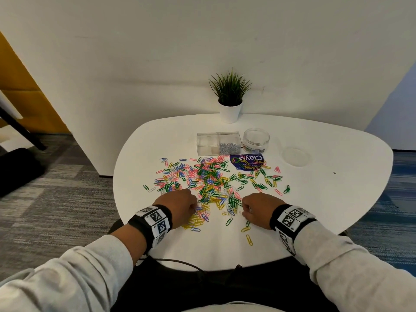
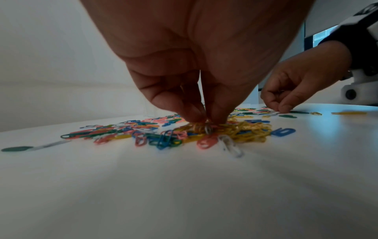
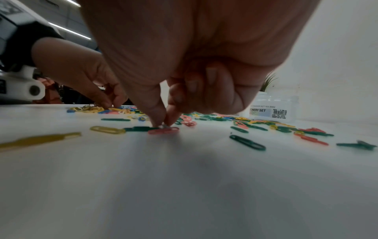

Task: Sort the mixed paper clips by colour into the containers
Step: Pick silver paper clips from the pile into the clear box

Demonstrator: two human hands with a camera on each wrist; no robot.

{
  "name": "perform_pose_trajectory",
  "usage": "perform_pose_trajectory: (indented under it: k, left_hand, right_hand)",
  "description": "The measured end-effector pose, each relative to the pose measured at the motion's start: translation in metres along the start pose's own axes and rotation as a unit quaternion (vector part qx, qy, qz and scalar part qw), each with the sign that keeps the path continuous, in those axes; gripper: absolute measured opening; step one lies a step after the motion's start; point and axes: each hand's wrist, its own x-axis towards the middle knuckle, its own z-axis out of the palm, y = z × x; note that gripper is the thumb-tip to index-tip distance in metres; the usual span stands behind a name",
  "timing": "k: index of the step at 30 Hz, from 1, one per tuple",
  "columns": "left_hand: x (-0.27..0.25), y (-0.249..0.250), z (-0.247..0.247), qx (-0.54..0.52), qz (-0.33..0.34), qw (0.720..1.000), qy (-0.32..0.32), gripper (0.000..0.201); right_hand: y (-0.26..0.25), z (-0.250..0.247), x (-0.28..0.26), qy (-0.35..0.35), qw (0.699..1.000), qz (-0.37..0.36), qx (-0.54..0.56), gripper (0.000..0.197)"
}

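Mixed paper clips (image 1: 211,179) in pink, green, blue, yellow and white lie spread over the white table (image 1: 315,199). At the pile's near edge my left hand (image 1: 194,207) pinches a white clip (image 2: 207,128) between thumb and finger over a yellow heap (image 2: 245,131). To the right, my right hand (image 1: 244,209) pinches a small white clip (image 3: 163,126) lying against a red clip (image 3: 163,130). A clear two-part box (image 1: 207,143) stands behind the pile; its right half holds white clips (image 1: 228,148). Beside it stands a round clear jar (image 1: 256,140).
A purple round label (image 1: 246,162) lies under some clips by the jar. The jar's clear lid (image 1: 295,156) rests at the right. A potted plant (image 1: 229,97) stands at the table's back edge against the wall. Loose yellow and green clips (image 1: 247,233) lie near the front edge.
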Motion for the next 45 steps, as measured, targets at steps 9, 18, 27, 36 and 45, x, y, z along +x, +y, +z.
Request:
perform_pose_trajectory:
  k: [9,18,27,36,45]
  left_hand:
    - [0.0,-0.019,-0.015,-0.11,-0.025,0.991,0.075,0.016]
    - [0.001,-0.017,-0.006,-0.022,0.007,1.0,0.015,0.031]
    - [0.002,-0.023,-0.009,-0.032,0.031,0.998,0.051,0.017]
    - [0.0,-0.039,-0.023,-0.279,-0.05,0.957,0.067,0.02]
    - [0.002,-0.04,-0.027,-0.343,-0.111,0.931,-0.058,0.012]
  right_hand:
    - [0.009,-0.019,0.003,0.064,0.968,0.071,0.23,0.01]
    - [-0.005,-0.036,0.001,0.034,0.655,0.118,0.746,0.03]
    - [-0.016,-0.023,0.019,0.019,0.977,0.034,0.212,0.009]
    - [-0.001,-0.011,0.017,0.014,0.995,0.05,0.08,0.008]
    - [-0.015,-0.008,0.018,-0.007,0.996,-0.013,0.088,0.03]
